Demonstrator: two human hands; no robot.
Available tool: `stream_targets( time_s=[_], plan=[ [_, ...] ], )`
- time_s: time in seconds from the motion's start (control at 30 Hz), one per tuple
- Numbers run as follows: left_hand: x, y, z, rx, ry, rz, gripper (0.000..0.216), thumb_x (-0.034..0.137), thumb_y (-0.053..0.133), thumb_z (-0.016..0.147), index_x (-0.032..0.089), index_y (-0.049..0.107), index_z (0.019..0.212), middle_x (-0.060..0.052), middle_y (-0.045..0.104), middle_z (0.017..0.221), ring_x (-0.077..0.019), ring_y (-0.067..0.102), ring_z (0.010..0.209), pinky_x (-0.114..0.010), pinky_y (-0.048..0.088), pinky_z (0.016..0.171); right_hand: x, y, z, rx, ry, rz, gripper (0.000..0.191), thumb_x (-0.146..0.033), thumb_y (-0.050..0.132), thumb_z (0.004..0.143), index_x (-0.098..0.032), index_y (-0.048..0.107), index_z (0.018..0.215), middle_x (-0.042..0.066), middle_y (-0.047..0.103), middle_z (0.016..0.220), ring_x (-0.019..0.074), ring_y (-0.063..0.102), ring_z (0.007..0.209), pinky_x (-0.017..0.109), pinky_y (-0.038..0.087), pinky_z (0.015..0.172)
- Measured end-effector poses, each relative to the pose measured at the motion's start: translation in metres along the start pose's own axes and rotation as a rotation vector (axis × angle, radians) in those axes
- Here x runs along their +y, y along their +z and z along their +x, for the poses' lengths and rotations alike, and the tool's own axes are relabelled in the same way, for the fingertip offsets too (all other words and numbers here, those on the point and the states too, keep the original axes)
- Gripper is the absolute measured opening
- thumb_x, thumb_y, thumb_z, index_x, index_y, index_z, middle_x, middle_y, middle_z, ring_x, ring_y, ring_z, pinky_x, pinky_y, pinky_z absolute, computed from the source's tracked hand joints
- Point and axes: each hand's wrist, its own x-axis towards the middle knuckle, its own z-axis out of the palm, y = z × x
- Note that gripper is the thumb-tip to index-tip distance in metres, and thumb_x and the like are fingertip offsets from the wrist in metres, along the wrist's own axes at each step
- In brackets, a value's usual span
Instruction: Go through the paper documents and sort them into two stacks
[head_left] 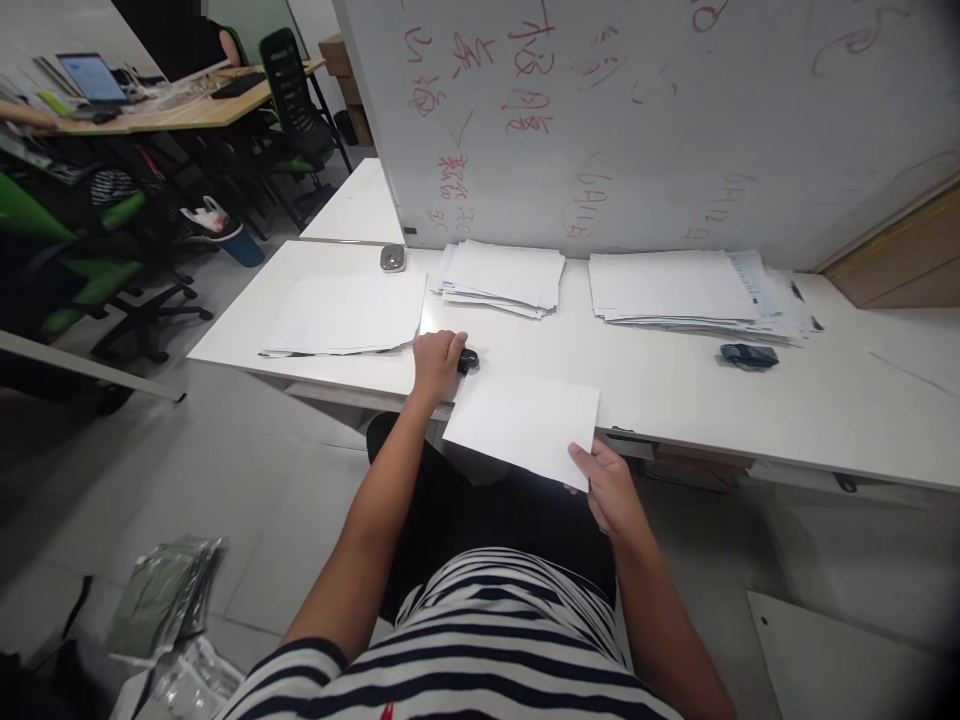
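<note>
My left hand [437,362] is closed over a small black object [468,360] near the front edge of the white desk. Only its rounded end shows beyond the fingers, so its kind is hidden. Between the thumb and fingers of my right hand [606,482] is the right corner of white paper [525,420]; whether it is one sheet or more I cannot tell. The paper sticks out over the desk's front edge, its far part above the desktop. Left of my left hand lies a flat pile of white paper [349,310], its edges slightly uneven.
Two more paper stacks [502,272] [675,285] lie before the whiteboard [652,120]. A grey-topped small box [392,258] and a dark blue crumpled item [748,356] are on the desk [525,345]. Green chairs [292,100], a blue bin [240,245] and plastic bags [165,595] stand left.
</note>
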Motion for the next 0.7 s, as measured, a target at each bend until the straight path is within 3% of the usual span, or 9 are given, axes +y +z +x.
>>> stream_targets(
  time_s=[0.2,0.53,0.7],
  plan=[
    [-0.0009,0.0003,0.0012,0.010,-0.015,-0.040,0.052,0.050,0.025,0.096,0.023,0.057,0.066,-0.004,0.061,0.067,-0.0207,0.052,0.071,-0.038,0.031,0.075,-0.0032,0.0018,0.0014,0.000,0.008,0.004,0.037,-0.043,0.074,0.070,-0.016,0.066,0.094,0.000,0.063,0.067,0.0093,0.046,0.048,0.021,0.034,0.036],
    [0.0055,-0.0013,-0.0012,-0.024,-0.025,0.098,0.047,0.045,0.025,0.098,0.022,0.053,0.067,-0.002,0.059,0.069,-0.0190,0.051,0.075,-0.036,0.032,0.080,-0.0049,0.0035,0.0041,-0.001,0.028,-0.004,0.037,-0.043,0.074,0.070,-0.017,0.066,0.094,-0.002,0.060,0.062,0.0091,0.046,0.046,0.021,0.036,0.036],
    [0.0065,-0.0012,-0.0004,-0.029,-0.034,0.103,0.040,0.040,0.033,0.096,0.021,0.052,0.067,-0.002,0.058,0.068,-0.0186,0.050,0.073,-0.036,0.033,0.079,-0.0019,0.0034,0.0033,-0.004,0.034,-0.002,0.035,-0.042,0.074,0.071,-0.017,0.066,0.094,-0.002,0.060,0.062,0.0093,0.047,0.046,0.021,0.038,0.036]
  ],
)
